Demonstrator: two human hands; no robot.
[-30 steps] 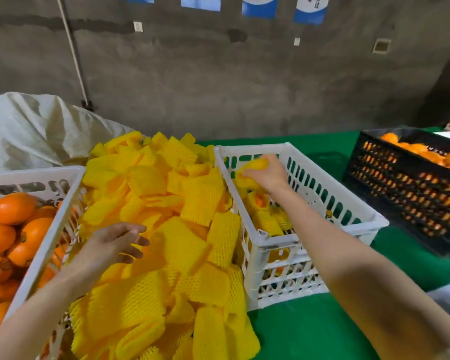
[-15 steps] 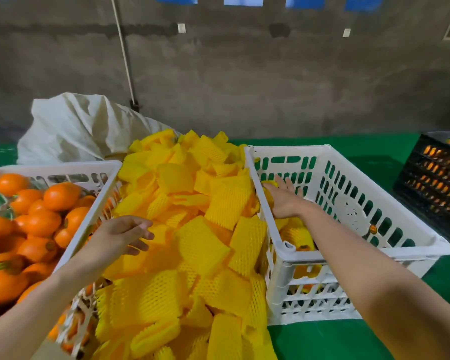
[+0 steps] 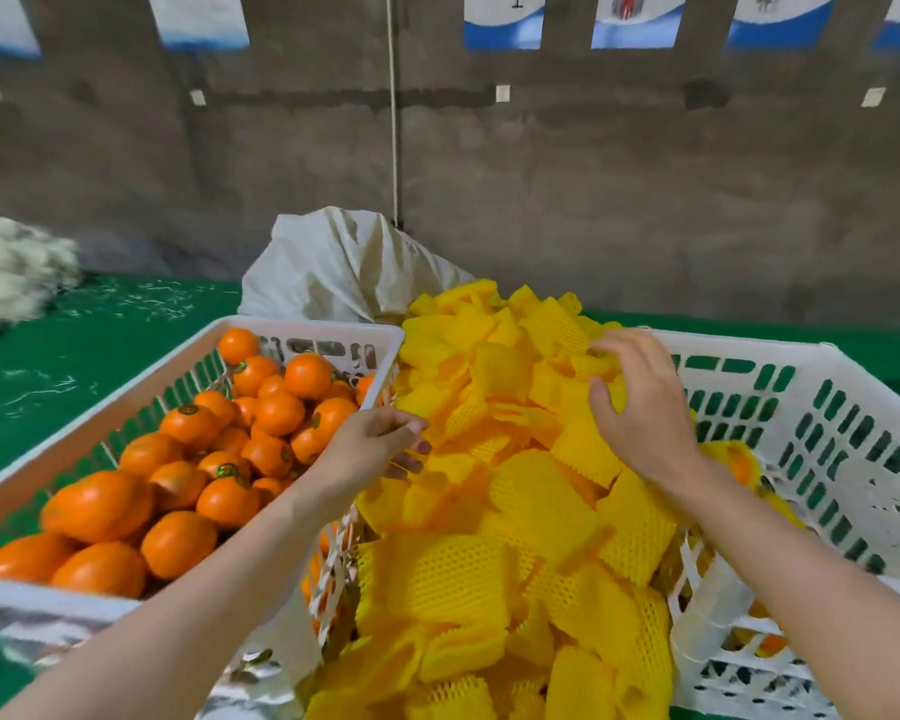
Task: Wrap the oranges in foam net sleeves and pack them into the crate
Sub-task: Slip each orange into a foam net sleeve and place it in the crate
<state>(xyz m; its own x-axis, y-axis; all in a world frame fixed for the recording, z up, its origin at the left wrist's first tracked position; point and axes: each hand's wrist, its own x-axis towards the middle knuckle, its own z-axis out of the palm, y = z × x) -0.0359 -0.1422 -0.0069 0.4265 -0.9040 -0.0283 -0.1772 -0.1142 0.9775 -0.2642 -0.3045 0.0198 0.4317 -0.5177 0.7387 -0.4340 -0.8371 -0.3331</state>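
Observation:
Bare oranges (image 3: 271, 413) fill the white crate (image 3: 302, 324) on the left. A heap of yellow foam net sleeves (image 3: 489, 511) lies between that crate and the white crate (image 3: 749, 350) on the right, which holds a few sleeved oranges (image 3: 739, 459) low against its near wall. My left hand (image 3: 370, 444) hovers at the heap's left edge beside the orange crate's rim, fingers loosely curled and holding nothing. My right hand (image 3: 640, 407) reaches over the upper right of the heap, its spread, curved fingers touching the top sleeves.
A white sack (image 3: 344, 272) stands behind the heap against the grey wall. Green cloth (image 3: 74, 345) covers the table, strewn with pale fibres, and a white fluffy bundle (image 3: 6, 272) lies at the far left.
My right hand let go of the sleeved orange, left the right crate and moved left onto the sleeve heap. The view swung left. My left hand stayed at the heap's left edge.

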